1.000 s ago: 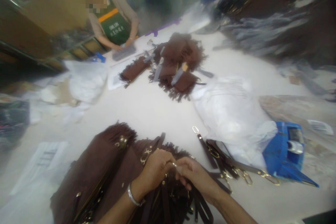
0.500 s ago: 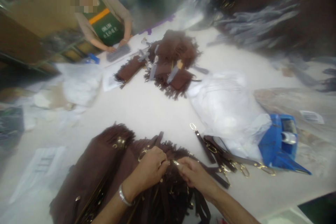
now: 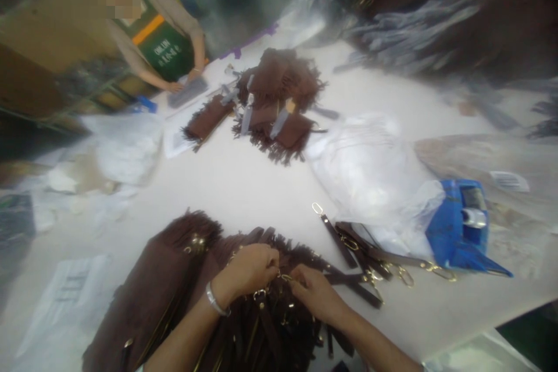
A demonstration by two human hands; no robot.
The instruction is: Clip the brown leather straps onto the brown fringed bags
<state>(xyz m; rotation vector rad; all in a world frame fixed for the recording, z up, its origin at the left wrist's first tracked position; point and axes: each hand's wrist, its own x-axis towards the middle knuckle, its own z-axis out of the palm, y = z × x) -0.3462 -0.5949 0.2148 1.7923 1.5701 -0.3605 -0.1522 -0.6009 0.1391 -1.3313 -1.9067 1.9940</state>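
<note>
Fringed dark brown bags (image 3: 161,279) with gold zips and fittings lie heaped in front of me. Over the heap, my right hand (image 3: 316,293) pinches a gold clasp (image 3: 286,278) between thumb and fingers. My left hand (image 3: 250,270), with a bracelet on its wrist, is closed right beside it, and its fingertips meet small gold hardware that I cannot make out. A brown strap (image 3: 269,325) with a gold buckle hangs below the left hand. To the right lie several brown straps (image 3: 337,241) with gold clips.
A white plastic bag (image 3: 366,168) and a blue holder (image 3: 457,226) stand at the right. Fringed brown pouches (image 3: 279,84) with wrapped fittings lie farther back. Across the table (image 3: 218,186), a co-worker (image 3: 161,40) handles a grey item. Plastic wrapping (image 3: 65,296) is at the left.
Both hands stay close together over the bags. My left wrist has turned slightly, and the gold clasp and the buckled strap show more plainly. The view has shifted a little.
</note>
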